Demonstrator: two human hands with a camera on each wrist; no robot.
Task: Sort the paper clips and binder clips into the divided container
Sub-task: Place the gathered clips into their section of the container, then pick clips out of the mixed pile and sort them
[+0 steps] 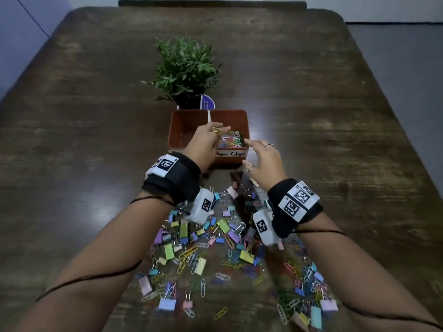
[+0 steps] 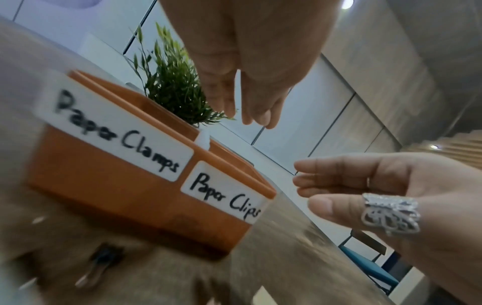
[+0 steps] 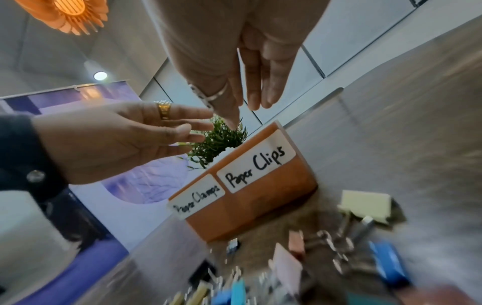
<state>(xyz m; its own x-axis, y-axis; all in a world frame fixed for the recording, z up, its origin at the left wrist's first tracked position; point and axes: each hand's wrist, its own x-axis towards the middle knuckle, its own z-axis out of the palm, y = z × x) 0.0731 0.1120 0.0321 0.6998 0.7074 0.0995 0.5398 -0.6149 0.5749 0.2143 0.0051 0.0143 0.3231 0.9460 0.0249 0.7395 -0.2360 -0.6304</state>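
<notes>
An orange divided container (image 1: 176,130) stands mid-table, labelled "Paper Clamps" on the left and "Paper Clips" on the right (image 2: 224,198). Coloured paper clips (image 1: 232,140) lie in its right compartment. My left hand (image 1: 217,133) hovers over the container with straight fingers (image 2: 251,117) and holds nothing. My right hand (image 1: 257,153) is by the container's front right corner, its fingers (image 3: 263,97) relaxed and empty. A mixed pile of pastel binder clips (image 1: 223,225) and paper clips (image 1: 202,287) lies on the table (image 1: 96,140) between my forearms.
A small potted plant (image 1: 185,70) stands just behind the container. More clips (image 1: 309,298) spread out under my right forearm. The dark wooden table runs wide on both sides, and a chair back (image 1: 212,3) shows at its far edge.
</notes>
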